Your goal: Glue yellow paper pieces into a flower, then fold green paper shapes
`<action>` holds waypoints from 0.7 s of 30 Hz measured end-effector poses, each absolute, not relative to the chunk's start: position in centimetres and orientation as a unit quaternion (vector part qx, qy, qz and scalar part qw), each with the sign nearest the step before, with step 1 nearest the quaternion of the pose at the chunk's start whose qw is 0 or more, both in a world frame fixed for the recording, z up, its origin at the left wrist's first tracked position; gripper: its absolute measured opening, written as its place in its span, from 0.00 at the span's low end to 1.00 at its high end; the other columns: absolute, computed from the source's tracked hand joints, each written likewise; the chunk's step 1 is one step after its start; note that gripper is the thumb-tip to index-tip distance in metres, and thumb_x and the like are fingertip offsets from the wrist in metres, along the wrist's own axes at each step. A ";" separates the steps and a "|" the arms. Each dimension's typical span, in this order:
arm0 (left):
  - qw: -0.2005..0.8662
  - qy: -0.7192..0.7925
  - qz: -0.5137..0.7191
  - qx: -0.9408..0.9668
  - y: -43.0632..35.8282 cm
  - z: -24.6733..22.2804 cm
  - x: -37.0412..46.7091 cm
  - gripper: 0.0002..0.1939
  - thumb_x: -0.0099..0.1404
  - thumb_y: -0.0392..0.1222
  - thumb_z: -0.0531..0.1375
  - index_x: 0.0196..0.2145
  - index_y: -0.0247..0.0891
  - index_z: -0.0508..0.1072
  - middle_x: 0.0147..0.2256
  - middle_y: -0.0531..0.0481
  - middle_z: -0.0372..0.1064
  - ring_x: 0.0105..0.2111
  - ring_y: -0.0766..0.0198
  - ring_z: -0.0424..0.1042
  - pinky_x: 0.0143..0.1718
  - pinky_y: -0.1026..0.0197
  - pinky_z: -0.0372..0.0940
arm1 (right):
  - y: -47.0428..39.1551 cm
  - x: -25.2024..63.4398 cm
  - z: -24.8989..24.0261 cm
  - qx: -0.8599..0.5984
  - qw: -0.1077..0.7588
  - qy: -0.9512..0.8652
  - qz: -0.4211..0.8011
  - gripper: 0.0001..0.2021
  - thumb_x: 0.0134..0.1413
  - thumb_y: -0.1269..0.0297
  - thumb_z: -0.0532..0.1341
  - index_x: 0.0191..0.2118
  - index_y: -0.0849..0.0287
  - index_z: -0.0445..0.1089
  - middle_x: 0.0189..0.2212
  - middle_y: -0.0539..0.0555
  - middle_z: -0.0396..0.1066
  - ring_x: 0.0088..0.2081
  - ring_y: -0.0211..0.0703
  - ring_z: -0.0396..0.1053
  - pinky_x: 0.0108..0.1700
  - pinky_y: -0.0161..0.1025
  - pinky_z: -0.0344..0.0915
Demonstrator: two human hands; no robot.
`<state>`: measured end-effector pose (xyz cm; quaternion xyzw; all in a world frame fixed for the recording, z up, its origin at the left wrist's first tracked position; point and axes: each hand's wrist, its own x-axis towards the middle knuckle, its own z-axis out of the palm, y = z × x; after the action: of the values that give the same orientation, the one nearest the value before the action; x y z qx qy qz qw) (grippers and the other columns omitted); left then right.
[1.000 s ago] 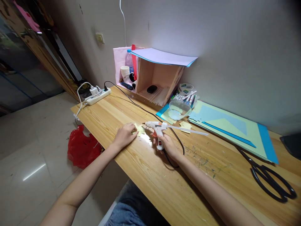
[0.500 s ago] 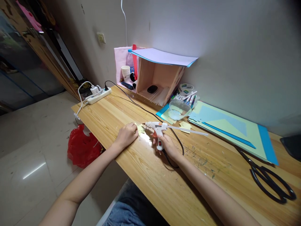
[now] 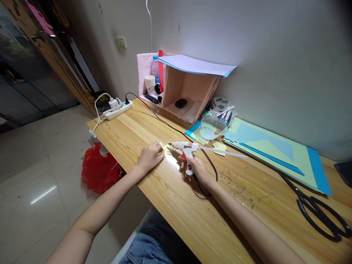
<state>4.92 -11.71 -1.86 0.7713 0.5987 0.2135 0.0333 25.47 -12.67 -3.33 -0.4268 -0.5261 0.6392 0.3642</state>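
My right hand [image 3: 199, 170] is wrapped round the handle of a white hot glue gun [image 3: 188, 148] with an orange trigger. A long clear glue stick [image 3: 224, 151] juts from its back, and its nozzle points left toward my left hand. My left hand [image 3: 150, 157] rests on the wooden table with its fingers closed on a piece of pale yellow paper [image 3: 167, 150]. The nozzle is close to that paper; whether they touch I cannot tell. A black cord hangs from the gun's handle and loops over the table.
Behind stands an open cardboard box [image 3: 187, 88] with a lilac sheet on top. A clear plastic bowl [image 3: 213, 128], yellow scraps [image 3: 220, 148] and stacked coloured sheets [image 3: 280, 146] lie right of it. Black scissors [image 3: 320, 209] lie at right, a power strip [image 3: 118, 110] at left. A red bag [image 3: 100, 170] is below.
The whole view has shifted slightly, so things appear a little further right. Both hands keep their holds, with the glue gun still close to the yellow paper.
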 end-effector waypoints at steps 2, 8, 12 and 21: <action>0.060 0.601 0.244 0.758 -11.7 -2.0 4.8 0.05 0.57 0.38 0.53 0.26 0.38 0.68 0.31 0.50 0.66 0.32 0.64 0.66 0.30 0.63 0.58 | -12.7 25.4 -3.2 -0.431 0.355 -0.527 0.641 0.21 0.50 0.49 0.51 0.39 0.65 0.63 0.22 0.52 0.67 0.16 0.34 0.61 0.14 0.30 0.57; 0.107 0.596 0.315 0.731 -11.6 -2.7 4.7 0.05 0.55 0.37 0.54 0.25 0.38 0.69 0.36 0.50 0.66 0.37 0.64 0.66 0.39 0.62 0.61 | -12.6 25.5 -3.4 -0.427 0.345 -0.561 0.620 0.20 0.53 0.51 0.49 0.37 0.65 0.64 0.22 0.52 0.66 0.18 0.34 0.62 0.16 0.30 0.57; 0.121 0.606 0.325 0.716 -11.4 -3.0 4.7 0.05 0.54 0.37 0.55 0.24 0.38 0.69 0.38 0.49 0.66 0.38 0.63 0.66 0.40 0.61 0.62 | -12.5 25.7 -3.2 -0.428 0.337 -0.587 0.599 0.19 0.53 0.53 0.49 0.33 0.65 0.65 0.22 0.53 0.67 0.23 0.36 0.64 0.23 0.31 0.59; 0.178 0.607 0.344 0.694 -10.9 -3.7 4.2 0.06 0.53 0.39 0.56 0.23 0.38 0.72 0.39 0.49 0.65 0.38 0.63 0.67 0.40 0.60 0.63 | -12.3 25.8 -3.3 -0.415 0.311 -0.607 0.603 0.19 0.52 0.51 0.47 0.30 0.63 0.64 0.19 0.51 0.66 0.20 0.35 0.61 0.23 0.33 0.57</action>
<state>4.22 -10.85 -3.72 0.6939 0.6070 0.3438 0.1784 25.82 -12.28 -3.32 -0.4148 -0.6066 0.6028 0.3108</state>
